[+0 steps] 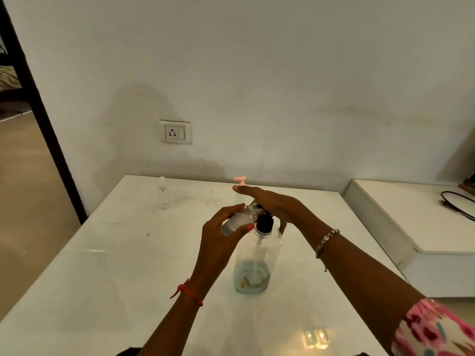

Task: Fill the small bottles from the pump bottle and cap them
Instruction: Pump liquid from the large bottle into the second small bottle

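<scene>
a dark door frame [38, 98] runs down the far left, and a white wall socket [175, 132] sits on the pale wall behind a glossy white table [102, 278]. near the table's far left edge a standing small bottle [163, 192], clear, is upright and well apart from the hands. at centre the left hand [218, 227], a red thread [186, 291] on its wrist, curls its fingers and thumb round a held small bottle [237, 219], which is tilted with its open neck up against the pump's spout and is partly full of cloudy liquid. just right, the clear pump bottle [254, 260] stands on the table with a little bluish liquid at its bottom. the right hand [272, 204], wearing a silver bracelet [326, 241], lies flat with straight fingers on the pump head. a black cable [457, 205] rests on a white ledge far right.
</scene>
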